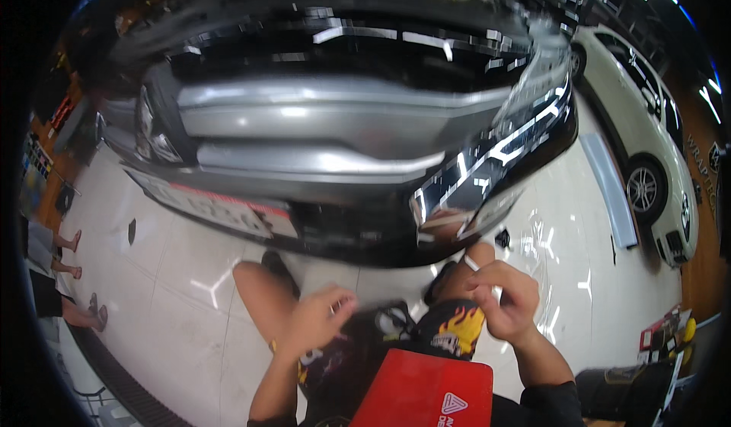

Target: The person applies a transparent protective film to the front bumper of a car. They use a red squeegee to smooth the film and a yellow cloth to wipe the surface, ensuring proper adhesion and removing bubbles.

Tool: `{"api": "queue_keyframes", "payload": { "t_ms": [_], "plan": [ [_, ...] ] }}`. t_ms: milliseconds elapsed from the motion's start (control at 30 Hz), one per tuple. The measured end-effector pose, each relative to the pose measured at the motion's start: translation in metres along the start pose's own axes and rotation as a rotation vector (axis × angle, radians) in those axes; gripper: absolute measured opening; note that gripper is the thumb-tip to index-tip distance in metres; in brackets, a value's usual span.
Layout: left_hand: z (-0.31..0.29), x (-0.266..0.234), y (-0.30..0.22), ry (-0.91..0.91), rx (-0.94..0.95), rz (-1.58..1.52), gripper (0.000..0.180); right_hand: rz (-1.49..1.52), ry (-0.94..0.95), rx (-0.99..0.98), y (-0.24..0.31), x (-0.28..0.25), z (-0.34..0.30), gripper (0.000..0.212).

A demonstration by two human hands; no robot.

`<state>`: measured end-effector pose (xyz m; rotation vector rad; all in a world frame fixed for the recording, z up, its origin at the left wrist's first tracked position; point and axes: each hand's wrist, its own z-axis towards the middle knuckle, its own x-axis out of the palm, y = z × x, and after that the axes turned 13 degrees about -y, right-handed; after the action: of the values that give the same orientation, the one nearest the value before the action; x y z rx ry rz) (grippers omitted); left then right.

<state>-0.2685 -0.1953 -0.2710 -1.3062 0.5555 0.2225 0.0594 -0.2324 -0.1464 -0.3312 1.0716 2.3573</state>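
In front of me is the car's bumper (335,248), with glossy black and silver bodywork curving above it. My left hand (324,316), blurred, is raised over my left thigh with its fingers curled in. Whatever it holds, if anything, is hidden. Higher and to the right, my right hand (509,297) is bent in a pinch below the bumper's right corner. A small pale sliver (491,260) shows beside its fingertips; I cannot tell if it is held. Neither hand touches the car. A flat red panel (426,389) with a white logo covers part of my lap.
A white car (647,115) stands at the right, with a long pale panel (609,191) on the floor beside it. A small black object (502,238) lies by the bumper's right corner. Other people's legs (72,305) show at the left. Boxes (662,332) sit at the lower right.
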Motion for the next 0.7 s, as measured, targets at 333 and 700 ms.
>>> {"api": "queue_keyframes", "payload": {
  "t_ms": [333,700],
  "plan": [
    [-0.02,0.024,0.018,0.131,-0.23,0.236,0.026,-0.097,0.133,1.02,-0.05,-0.009,-0.184,0.023],
    [-0.051,0.19,0.149,0.976,-0.147,0.496,0.027,-0.446,0.505,0.509,-0.095,0.105,-0.163,0.063]
  ]
}}
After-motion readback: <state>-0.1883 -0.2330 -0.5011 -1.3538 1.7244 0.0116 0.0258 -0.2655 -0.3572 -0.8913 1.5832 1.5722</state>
